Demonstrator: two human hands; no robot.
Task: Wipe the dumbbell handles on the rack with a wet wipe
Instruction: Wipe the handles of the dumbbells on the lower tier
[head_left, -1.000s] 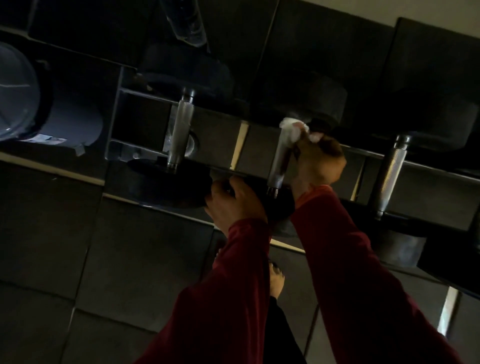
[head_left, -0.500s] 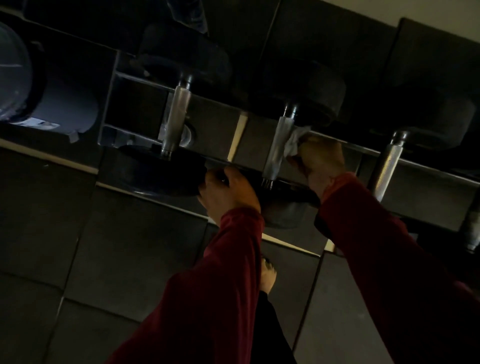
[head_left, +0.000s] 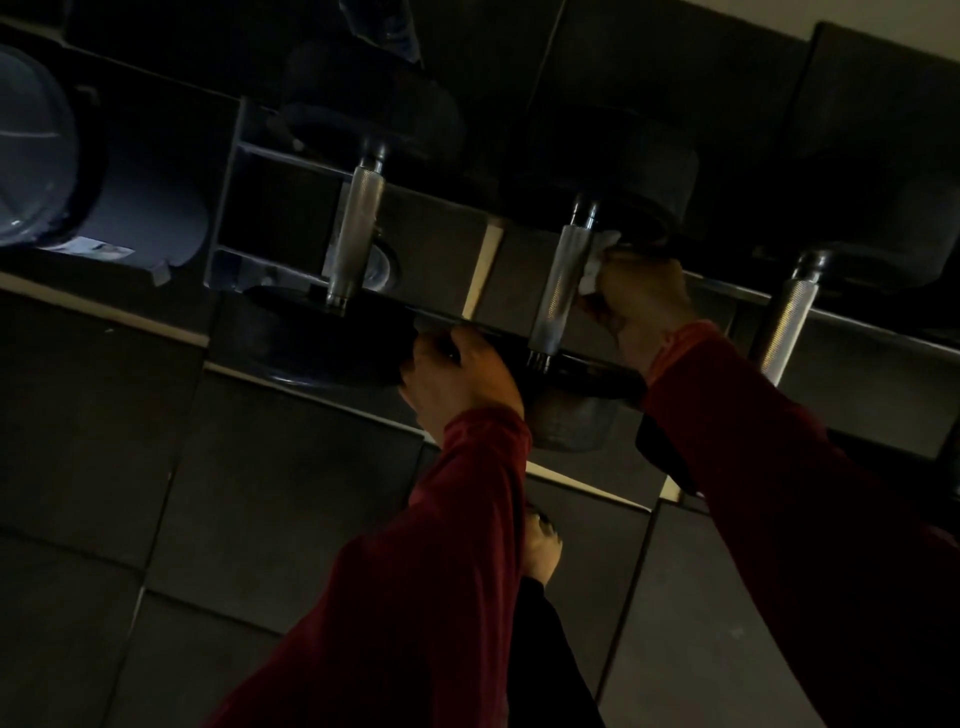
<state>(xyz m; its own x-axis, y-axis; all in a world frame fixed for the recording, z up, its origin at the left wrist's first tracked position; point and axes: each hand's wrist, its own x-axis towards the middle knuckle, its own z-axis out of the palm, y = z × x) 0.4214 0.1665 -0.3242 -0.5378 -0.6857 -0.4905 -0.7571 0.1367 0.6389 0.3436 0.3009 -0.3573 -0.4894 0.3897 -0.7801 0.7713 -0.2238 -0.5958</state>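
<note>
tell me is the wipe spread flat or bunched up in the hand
Bunched up. The wet wipe shows only as a small crumpled white wad, which the right hand grips against the side of the middle dumbbell handle.

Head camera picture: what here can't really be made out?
- Crumpled white wet wipe: mostly hidden inside the right hand, head view.
- Left hand fingers: curled over the black dumbbell end plate's far side, so the grip is unclear.
- Right knurled steel handle: its lower end is covered by the dark red sleeve.
- White label on the grey drum: too small and dim to read.
</note>
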